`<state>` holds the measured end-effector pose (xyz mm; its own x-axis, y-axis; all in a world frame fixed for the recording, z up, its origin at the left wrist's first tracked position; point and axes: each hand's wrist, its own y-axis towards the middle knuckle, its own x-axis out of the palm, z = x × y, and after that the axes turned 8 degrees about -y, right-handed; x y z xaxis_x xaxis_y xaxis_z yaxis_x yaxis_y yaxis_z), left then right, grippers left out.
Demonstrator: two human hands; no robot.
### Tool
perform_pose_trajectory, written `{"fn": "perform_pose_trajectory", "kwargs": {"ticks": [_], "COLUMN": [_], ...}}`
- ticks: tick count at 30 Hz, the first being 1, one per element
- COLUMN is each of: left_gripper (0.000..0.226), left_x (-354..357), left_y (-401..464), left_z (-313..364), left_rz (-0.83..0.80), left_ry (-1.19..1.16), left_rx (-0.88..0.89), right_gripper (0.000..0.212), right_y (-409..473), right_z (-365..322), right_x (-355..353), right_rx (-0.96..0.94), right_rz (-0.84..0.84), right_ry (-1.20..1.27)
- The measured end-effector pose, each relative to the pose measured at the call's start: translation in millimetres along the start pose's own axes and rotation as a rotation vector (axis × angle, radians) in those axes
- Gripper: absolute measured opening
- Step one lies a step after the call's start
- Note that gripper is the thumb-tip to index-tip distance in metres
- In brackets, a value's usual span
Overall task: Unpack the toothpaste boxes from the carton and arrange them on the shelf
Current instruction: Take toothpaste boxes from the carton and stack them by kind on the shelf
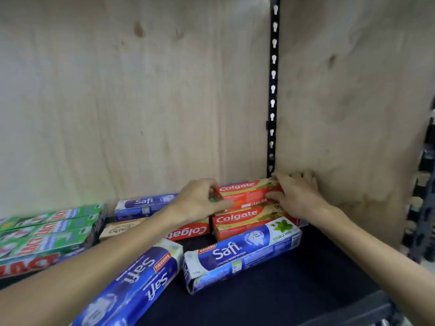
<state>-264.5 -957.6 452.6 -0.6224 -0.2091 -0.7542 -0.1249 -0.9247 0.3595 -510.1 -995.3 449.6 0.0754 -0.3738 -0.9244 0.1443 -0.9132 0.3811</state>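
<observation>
A red Colgate box (249,192) lies on top of other Colgate boxes (237,223) at the back right of the dark shelf (294,285). My left hand (200,201) grips its left end and my right hand (296,194) grips its right end. Blue Safi boxes lie in front: one (242,252) to the right, several (131,285) stacked at the left front, another (143,205) at the back. The carton is out of view.
Green and red toothpaste boxes (44,234) are stacked at the left. A beige box (120,228) lies behind my left forearm. A plywood back wall (141,102) and a black slotted upright (273,90) close the shelf; more racking (423,184) stands to the right.
</observation>
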Motion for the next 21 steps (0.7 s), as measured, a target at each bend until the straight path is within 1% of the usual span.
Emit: {"fn": "perform_pose_trajectory", "kwargs": {"ticks": [2, 4, 6, 8, 10, 12, 14, 16, 18, 21], "left_gripper": [0.038, 0.042, 0.04, 0.034, 0.034, 0.035, 0.035, 0.038, 0.04, 0.035], "left_x": [-6, -20, -37, -54, -70, -85, -99, -109, -114, -114], "left_y": [1, 0, -6, -14, -25, -34, -44, -53, -60, -67], "left_z": [-10, -22, -36, -52, -69, -88, -103, -116, -125, -126], "left_rz": [0.013, 0.014, 0.018, 0.017, 0.022, 0.073, 0.14, 0.208, 0.254, 0.316], "left_ry": [-0.046, -0.088, -0.103, -0.117, -0.138, -0.163, -0.159, -0.135, -0.09, -0.035], "left_rx": [-0.014, -0.045, -0.068, -0.096, -0.145, -0.19, -0.221, -0.25, -0.245, -0.207], "right_gripper": [0.054, 0.055, 0.052, 0.052, 0.059, 0.068, 0.071, 0.064, 0.054, 0.047], "right_y": [2, 5, 9, 12, 14, 20, 25, 30, 35, 40], "right_z": [-2, -5, -14, -31, -54, -79, -103, -126, -143, -147], "right_x": [-1, 0, 1, -1, -1, 1, 3, 4, 5, 8], "right_rx": [0.008, 0.007, -0.01, -0.023, -0.046, -0.088, -0.143, -0.2, -0.248, -0.292], "right_rz": [0.03, 0.052, 0.023, -0.03, -0.047, -0.028, 0.001, 0.008, -0.022, -0.041], "right_ry": [0.053, 0.109, 0.181, 0.323, 0.439, 0.461, 0.473, 0.5, 0.549, 0.564]}}
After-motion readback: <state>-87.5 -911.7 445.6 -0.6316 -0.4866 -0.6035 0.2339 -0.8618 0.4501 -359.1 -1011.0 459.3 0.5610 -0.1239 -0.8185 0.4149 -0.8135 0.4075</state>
